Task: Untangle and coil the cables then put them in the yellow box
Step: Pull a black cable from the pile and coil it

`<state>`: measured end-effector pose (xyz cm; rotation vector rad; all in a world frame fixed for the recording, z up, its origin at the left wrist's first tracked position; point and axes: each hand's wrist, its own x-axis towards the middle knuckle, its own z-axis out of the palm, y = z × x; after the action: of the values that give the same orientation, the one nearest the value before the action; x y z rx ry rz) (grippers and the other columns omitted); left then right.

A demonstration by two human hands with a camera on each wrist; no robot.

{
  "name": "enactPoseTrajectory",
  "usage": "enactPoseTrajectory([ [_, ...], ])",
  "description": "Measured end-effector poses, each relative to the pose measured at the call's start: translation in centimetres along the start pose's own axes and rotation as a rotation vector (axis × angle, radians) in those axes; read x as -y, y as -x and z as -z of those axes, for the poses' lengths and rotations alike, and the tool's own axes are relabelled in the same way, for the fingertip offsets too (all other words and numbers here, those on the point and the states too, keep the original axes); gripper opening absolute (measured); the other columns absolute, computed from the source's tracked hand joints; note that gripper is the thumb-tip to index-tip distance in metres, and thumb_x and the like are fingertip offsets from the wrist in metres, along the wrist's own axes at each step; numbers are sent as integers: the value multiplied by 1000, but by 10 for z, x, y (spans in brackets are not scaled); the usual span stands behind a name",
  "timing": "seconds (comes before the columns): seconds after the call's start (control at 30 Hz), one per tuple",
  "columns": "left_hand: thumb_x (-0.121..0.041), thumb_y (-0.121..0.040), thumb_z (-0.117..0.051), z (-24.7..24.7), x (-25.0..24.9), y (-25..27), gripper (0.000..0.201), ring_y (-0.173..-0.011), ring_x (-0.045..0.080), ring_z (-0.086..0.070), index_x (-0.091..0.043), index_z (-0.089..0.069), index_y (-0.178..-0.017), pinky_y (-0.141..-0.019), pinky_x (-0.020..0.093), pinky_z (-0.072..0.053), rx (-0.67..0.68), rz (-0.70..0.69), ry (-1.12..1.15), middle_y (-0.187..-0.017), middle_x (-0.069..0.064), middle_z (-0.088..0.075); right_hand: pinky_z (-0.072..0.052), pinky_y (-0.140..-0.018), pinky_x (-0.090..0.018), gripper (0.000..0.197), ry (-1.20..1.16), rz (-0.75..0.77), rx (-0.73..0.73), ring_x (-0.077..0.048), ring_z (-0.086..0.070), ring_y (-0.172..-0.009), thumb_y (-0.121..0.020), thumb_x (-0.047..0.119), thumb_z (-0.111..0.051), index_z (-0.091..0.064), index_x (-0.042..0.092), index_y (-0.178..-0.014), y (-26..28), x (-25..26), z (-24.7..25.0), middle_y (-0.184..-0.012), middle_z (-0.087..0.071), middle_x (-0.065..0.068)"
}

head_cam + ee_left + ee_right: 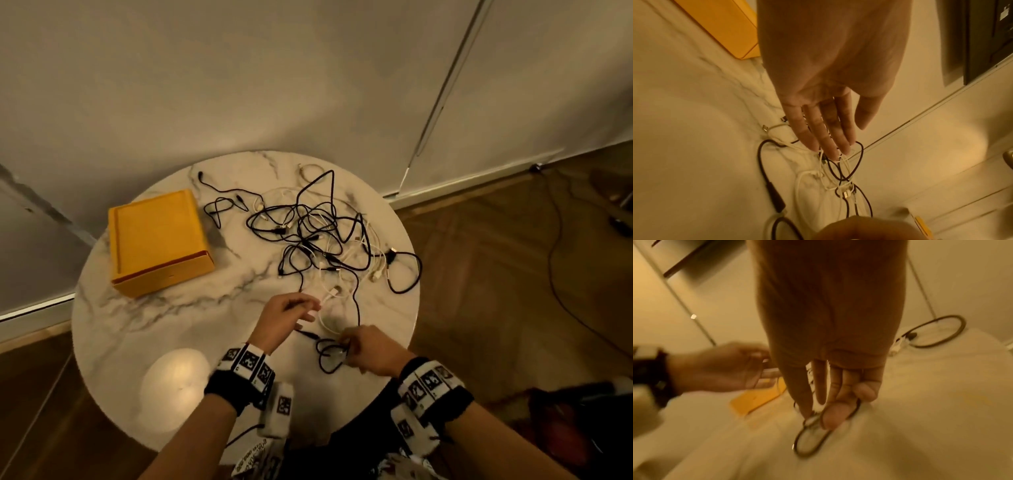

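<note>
Cables: we saw a black-and-white tangle (322, 236) spread over the far right half of the table.
Yellow box: it (157, 240) sat far left, apart from the tangle.
Right hand: ours (371, 349) pinched a small black loop (809, 441) near the front edge.
Left hand: ours (284, 317) hovered over white strands, fingers straight and relaxed.
Table: round marble top (144, 322).

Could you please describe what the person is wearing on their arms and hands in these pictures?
Both hands are bare, no gloves or rings visible. The left wrist carries a black band topped by white blocks printed with black square marker patterns; the right wrist has a matching one. No sleeves reach the forearms. The left hand and right hand are otherwise uncovered.
</note>
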<state>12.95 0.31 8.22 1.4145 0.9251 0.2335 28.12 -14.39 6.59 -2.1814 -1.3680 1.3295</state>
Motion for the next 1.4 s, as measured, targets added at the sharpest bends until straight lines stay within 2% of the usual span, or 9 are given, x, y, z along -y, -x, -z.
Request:
enactPoseTrajectory([
  [0.17, -12, -95, -56, 3, 22, 20, 16, -66, 17, -67, -10, -72, -96, -57, 22, -45, 98, 56, -68, -84, 5, -76, -47, -87, -34, 39, 265, 6, -54, -30, -59, -109, -83, 23, -66, -60, 16, -120, -17, -10, -31, -117, -65, -10],
  [0.43, -13, -91, -63, 12, 26, 58, 17, -85, 10, -68, -23, -74, -99, -65, 20, -49, 31, -132, -134, -93, -5, -74, -32, -53, -18, 15, 57, 333, -97, -5, -50, -53, -79, 30, -75, -68, 17, -75, 5, 63, 4, -56, -50, 12],
  [0.6, -7, -75, -57, 30, 5, 85, 29, -57, 18, -58, -9, -66, -102, -57, 28, -49, 20, -144, 65, -63, 10, -65, -34, -50, -17, 32, -70, 420, -206, -6, -49, -48, -89, 27, -67, -53, 11, -66, 23, 93, 8, -56, -50, 2],
  [0.7, -8, -74, -52, 43, 7, 95, 26, -56, 15, -46, -17, -67, -94, -54, 26, -41, -113, -195, -22, -58, 13, -51, -41, -49, -23, 39, -430, 359, -226, -13, -48, -43, -98, 24, -55, -49, 3, -65, 29, 103, 22, -55, -52, -11],
  [0.8, -12, -80, -51, 60, 9, 105, 21, -56, 20, -35, -22, -68, -88, -53, 31, -31, -314, -205, 72, -58, 12, -38, -30, -41, -22, 35, -667, 324, -293, -12, -36, -39, -94, 28, -57, -50, 8, -65, 29, 116, 51, -47, -41, -1],
  [0.93, 1, -91, -54, 80, -3, 113, 23, -53, 16, -35, -15, -70, -96, -50, 27, -32, -558, -257, 214, -53, 2, -39, -35, -45, -8, 28, -377, 425, -282, 3, -49, -40, -88, 14, -66, -64, -6, -69, 36, 135, 72, -43, -54, 11],
  [1.07, 4, -90, -50, 99, -6, 114, 26, -54, 14, -45, -11, -70, -98, -52, 23, -38, -699, -249, 356, -53, 3, -49, -42, -54, -21, 25, -268, 432, -237, -9, -55, -51, -84, 31, -68, -68, 12, -66, 39, 135, 72, -56, -63, 1],
  [1.23, -5, -94, -51, 103, -12, 107, 23, -72, 19, -62, -13, -71, -102, -60, 29, -44, -495, -210, 341, -86, 7, -71, -35, -45, -21, 28, -366, 314, -211, -8, -42, -40, -92, 22, -63, -68, 5, -70, 39, 128, 60, -45, -50, 5],
  [1.4, -9, -86, -56, 95, -24, 96, 51, -99, 25, -68, -18, -49, -136, -72, 32, -53, -292, -305, 492, -114, 11, -70, -29, -40, -18, 22, -518, 274, -62, -9, -37, -38, -87, 19, -69, -75, 0, -79, 27, 134, 26, -50, -50, -1],
])
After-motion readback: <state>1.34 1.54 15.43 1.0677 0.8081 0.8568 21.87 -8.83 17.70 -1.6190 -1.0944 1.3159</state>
